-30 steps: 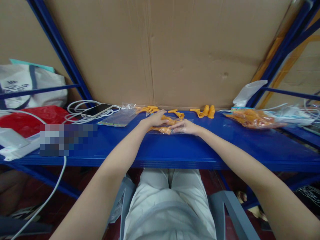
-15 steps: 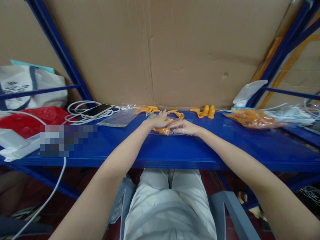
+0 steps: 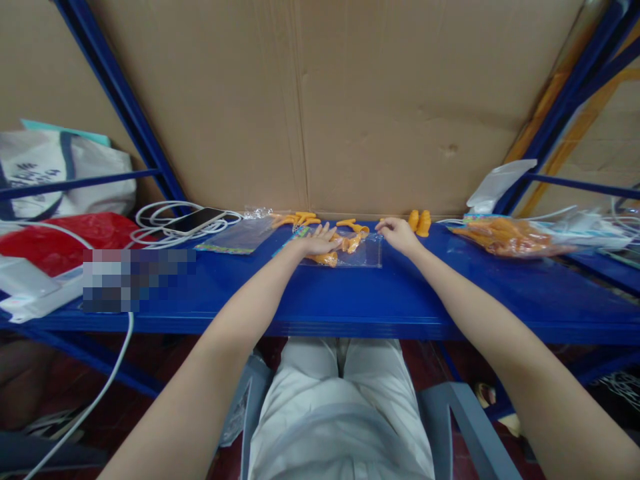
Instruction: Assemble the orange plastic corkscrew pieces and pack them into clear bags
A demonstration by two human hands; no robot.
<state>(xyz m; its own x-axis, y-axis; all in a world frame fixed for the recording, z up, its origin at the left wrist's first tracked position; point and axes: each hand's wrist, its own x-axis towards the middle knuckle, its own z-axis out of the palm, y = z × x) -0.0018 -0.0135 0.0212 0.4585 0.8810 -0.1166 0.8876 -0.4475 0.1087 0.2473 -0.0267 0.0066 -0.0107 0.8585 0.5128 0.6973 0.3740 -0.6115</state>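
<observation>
My left hand (image 3: 321, 240) lies open, fingers spread, over the left part of a clear plastic bag (image 3: 371, 257). Several orange plastic pieces (image 3: 327, 259), some cone-shaped, show at the bag beside and below that hand. To the right, my right hand (image 3: 397, 233) is raised past the bag's edge with its fingers bent and drawn together. It covers the place of an orange piece with a flared end; only a sliver of orange shows above the fingers. Whether the fingertips grip it is hidden. Just behind the bag lies an orange funnel-like piece (image 3: 359, 229) with a thin stem.
Two orange ribbed cones (image 3: 424, 224) stand by the cardboard wall. Further orange sticks (image 3: 300, 218) and a flat clear bag (image 3: 240, 235) lie left. A filled bag of orange pieces (image 3: 510, 237) rests right. A phone (image 3: 195, 220) and coiled white cable (image 3: 150, 217) occupy the left side.
My right hand has left the clear bag and moved right, over the orange flared piece by the wall. More of the bag shows. My left hand stays almost where it was.
</observation>
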